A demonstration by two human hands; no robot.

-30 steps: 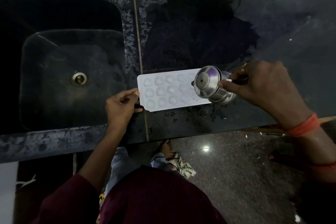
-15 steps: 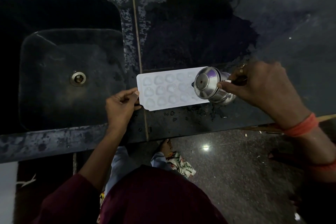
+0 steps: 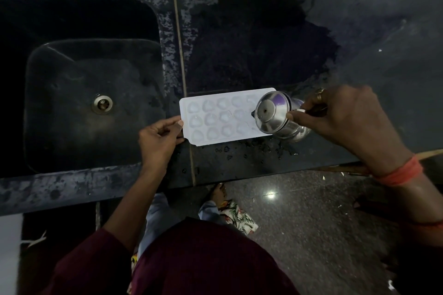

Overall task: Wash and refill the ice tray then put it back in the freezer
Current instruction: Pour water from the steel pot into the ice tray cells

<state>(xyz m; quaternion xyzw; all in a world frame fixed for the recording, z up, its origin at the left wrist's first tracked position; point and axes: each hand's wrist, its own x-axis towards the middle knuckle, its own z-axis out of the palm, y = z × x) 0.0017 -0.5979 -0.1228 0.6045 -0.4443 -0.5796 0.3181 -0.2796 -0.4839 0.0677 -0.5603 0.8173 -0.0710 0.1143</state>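
A white ice tray [image 3: 220, 117] with three rows of heart-shaped cups lies flat on the dark counter, just right of the sink. My left hand [image 3: 159, 137] pinches the tray's left edge with thumb and fingers. My right hand [image 3: 345, 120] grips the handle of a small steel kettle [image 3: 275, 115], which is tilted over the tray's right end with its lid facing me. The kettle hides the tray's rightmost cups. Whether water is flowing cannot be seen.
A black sink [image 3: 79, 93] with a round metal drain [image 3: 103, 103] lies to the left. Water drops [image 3: 251, 148] spot the counter [image 3: 263, 31] in front of the tray. Beyond the counter's front edge lies a speckled floor [image 3: 311, 235].
Almost nothing differs; the kettle stays tilted over the tray's right end and both hands keep their hold.
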